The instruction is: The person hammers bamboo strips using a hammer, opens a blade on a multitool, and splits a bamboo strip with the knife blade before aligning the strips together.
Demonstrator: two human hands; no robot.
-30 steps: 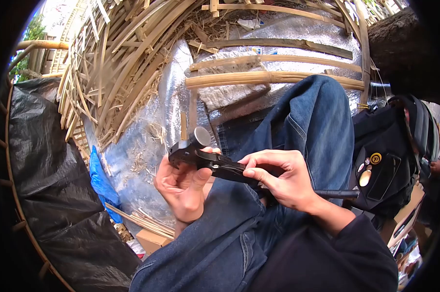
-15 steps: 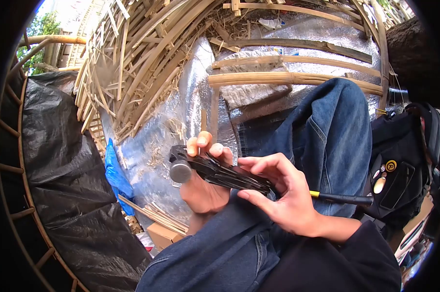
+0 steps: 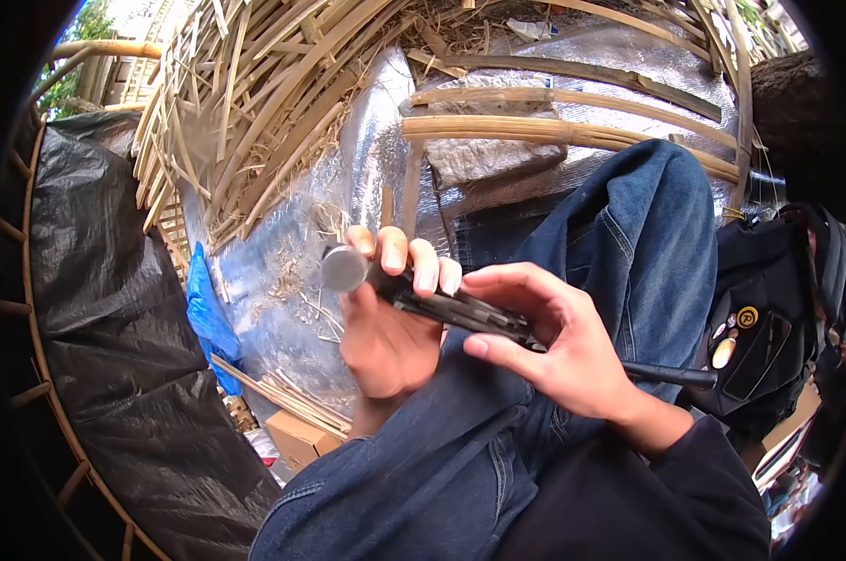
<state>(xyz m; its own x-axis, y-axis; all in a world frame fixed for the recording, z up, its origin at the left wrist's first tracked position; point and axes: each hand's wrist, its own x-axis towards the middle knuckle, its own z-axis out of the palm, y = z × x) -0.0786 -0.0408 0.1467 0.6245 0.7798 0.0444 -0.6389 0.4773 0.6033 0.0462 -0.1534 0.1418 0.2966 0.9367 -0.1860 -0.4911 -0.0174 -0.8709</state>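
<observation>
The left hand is gripping the tool near its head, the right hand is lightly closing around the other end. They are already holding it over the jeans; blur is hiding whether any part is opening.

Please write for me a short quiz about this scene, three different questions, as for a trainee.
1. True or false: the left hand and the right hand both hold the long black tool.

2. Which hand is nearer to the tool's round grey metal face?
A) right
B) left
C) both equally

3. Fill in: the crumpled plastic beside the large black plastic sheet is ____.

Key: 1 true; 2 B; 3 blue.
</observation>
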